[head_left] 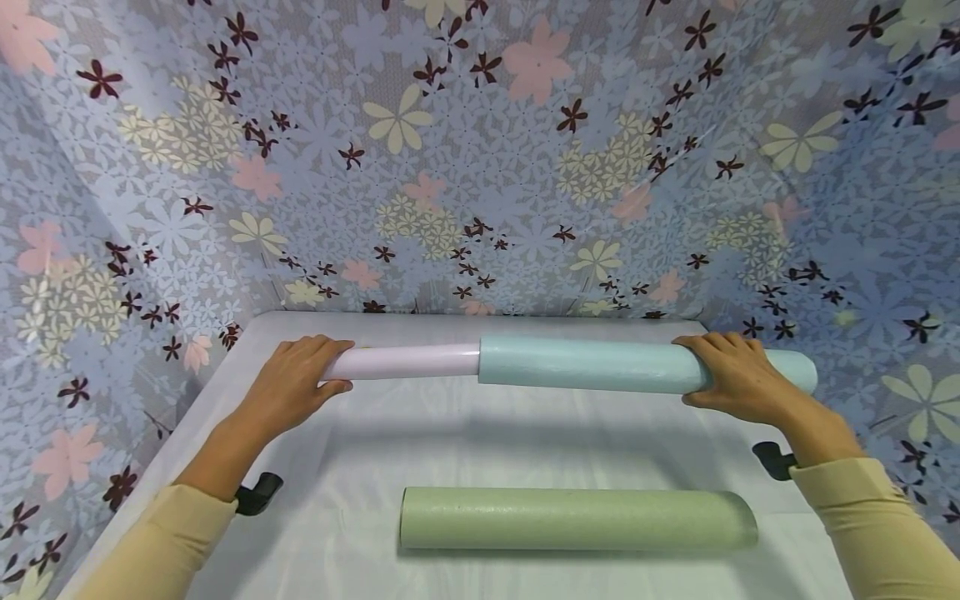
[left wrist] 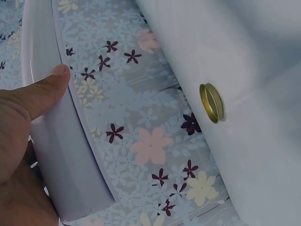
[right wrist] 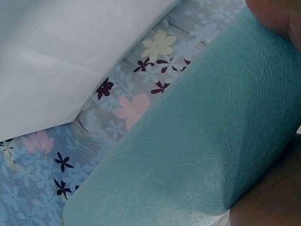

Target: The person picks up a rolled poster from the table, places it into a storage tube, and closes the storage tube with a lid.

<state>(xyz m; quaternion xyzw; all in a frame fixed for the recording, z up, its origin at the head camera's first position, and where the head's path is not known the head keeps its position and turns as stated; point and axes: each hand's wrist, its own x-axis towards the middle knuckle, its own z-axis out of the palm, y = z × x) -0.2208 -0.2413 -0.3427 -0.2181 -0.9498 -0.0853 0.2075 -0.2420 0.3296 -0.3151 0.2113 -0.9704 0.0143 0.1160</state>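
A pale lavender roll and a wider light-blue roll lie end to end in one line, raised above the table. The lavender roll's right end runs into the blue roll's left opening; how deep it goes is hidden. My left hand grips the lavender roll near its outer end, thumb on the near side. A lengthwise sheet edge shows along this lavender roll in the left wrist view. Around the blue roll, toward its right end, my right hand is wrapped. Its surface looks finely creased in the right wrist view.
Nearer to me, a green roll lies sideways on the white-covered table. A gold-coloured ring is on the white cover, close to its edge. Flower-patterned cloth surrounds the back and sides.
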